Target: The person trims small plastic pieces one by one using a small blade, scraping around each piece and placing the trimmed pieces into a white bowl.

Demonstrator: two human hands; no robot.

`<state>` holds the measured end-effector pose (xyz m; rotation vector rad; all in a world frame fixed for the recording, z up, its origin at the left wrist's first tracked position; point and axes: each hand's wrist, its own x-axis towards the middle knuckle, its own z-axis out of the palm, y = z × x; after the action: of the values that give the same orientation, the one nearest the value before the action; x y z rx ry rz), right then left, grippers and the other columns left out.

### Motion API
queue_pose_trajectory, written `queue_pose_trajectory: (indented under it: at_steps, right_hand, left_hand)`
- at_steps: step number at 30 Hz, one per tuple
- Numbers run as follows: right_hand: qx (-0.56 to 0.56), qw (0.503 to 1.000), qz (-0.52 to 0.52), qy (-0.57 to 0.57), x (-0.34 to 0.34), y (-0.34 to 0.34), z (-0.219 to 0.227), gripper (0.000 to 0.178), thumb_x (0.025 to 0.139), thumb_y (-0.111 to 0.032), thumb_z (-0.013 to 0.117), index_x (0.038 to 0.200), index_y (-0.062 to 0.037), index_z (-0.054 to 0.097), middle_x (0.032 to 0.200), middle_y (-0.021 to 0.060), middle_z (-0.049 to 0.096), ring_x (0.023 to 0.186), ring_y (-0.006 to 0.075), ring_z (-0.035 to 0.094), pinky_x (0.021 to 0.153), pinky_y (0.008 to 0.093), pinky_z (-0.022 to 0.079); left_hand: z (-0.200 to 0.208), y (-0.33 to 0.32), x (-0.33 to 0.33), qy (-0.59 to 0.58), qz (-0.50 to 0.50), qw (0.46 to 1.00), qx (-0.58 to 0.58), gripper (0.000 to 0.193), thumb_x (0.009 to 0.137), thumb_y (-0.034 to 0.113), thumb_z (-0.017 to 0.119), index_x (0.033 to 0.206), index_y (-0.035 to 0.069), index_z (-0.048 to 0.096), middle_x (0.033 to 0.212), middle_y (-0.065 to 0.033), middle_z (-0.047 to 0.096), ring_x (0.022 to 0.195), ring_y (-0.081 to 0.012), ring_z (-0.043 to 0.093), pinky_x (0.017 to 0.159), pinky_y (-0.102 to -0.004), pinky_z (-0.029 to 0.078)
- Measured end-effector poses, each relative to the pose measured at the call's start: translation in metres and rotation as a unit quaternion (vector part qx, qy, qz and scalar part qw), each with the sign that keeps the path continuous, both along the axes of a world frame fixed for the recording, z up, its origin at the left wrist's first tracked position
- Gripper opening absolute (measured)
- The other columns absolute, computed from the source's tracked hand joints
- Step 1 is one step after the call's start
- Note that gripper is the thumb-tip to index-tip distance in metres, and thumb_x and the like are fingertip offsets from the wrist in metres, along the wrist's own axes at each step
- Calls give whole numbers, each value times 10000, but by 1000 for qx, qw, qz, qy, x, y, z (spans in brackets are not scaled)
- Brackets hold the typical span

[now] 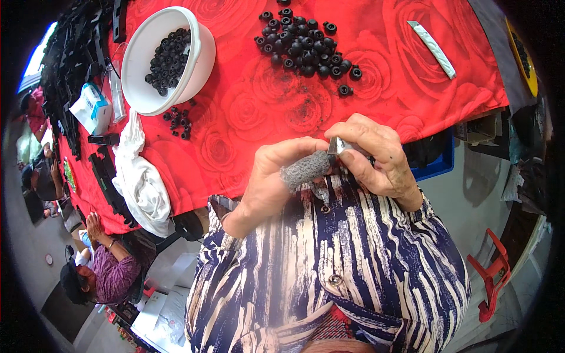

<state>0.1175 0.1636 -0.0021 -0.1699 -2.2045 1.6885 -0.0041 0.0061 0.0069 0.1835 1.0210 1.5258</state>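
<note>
My left hand [268, 176] is closed in front of my chest, near the table's front edge. A grey knitted wrap [307, 169] covers one of its fingers. What those fingers pinch, if anything, is hidden. My right hand [376, 156] meets it fingertip to fingertip, closed on a small metal blade [336, 145] whose shiny end shows between the hands. Beyond them on the red cloth lies a pile of small round black parts [303, 44] with hollow ends. Dark crumbs are scattered between that pile and my hands.
A white bowl [203, 65] at left holds more black parts; smaller black bits [178, 122] lie beside it. A white cloth [140, 176] drapes over the left edge. A thin whitish strip [432, 50] rests far right. Another person [115, 265] sits at left.
</note>
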Motion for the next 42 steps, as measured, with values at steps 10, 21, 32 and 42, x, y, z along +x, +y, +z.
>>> queue_pose_trajectory:
  at_steps: [10, 21, 32, 42]
  right_hand:
    - [-10, 999, 25, 39, 0, 6, -10, 197, 781, -38, 602, 966, 30, 604, 769, 127, 575, 657, 233, 570, 568, 314, 450]
    - [15, 999, 24, 44, -2, 6, -11, 216, 751, -16, 625, 962, 26, 604, 746, 122, 566, 624, 240, 564, 543, 319, 443]
    - [86, 994, 48, 55, -4, 4, -16, 230, 738, -60, 659, 952, -1, 601, 721, 117, 555, 612, 266, 567, 542, 345, 453]
    - [33, 995, -19, 92, -6, 2, -9, 350, 664, -3, 692, 1003, 21, 608, 774, 123, 600, 648, 228, 587, 561, 309, 462]
  left_hand:
    - [1, 1, 1, 3, -18, 1000, -4, 216, 869, 88, 577, 1062, -4, 610, 914, -42, 645, 775, -73, 586, 672, -197, 464]
    - [2, 1, -2, -10, -35, 999, -28, 198, 874, 101, 574, 1042, 7, 618, 897, -12, 634, 769, -54, 565, 675, -182, 440]
    - [-5, -1, -4, -39, 29, 997, -59, 220, 872, 137, 595, 1053, 15, 622, 878, -8, 629, 732, -55, 545, 640, -188, 431]
    - [-7, 3, -6, -82, 42, 996, -7, 212, 882, 123, 569, 1043, -5, 619, 873, -54, 631, 724, -90, 562, 645, -213, 440]
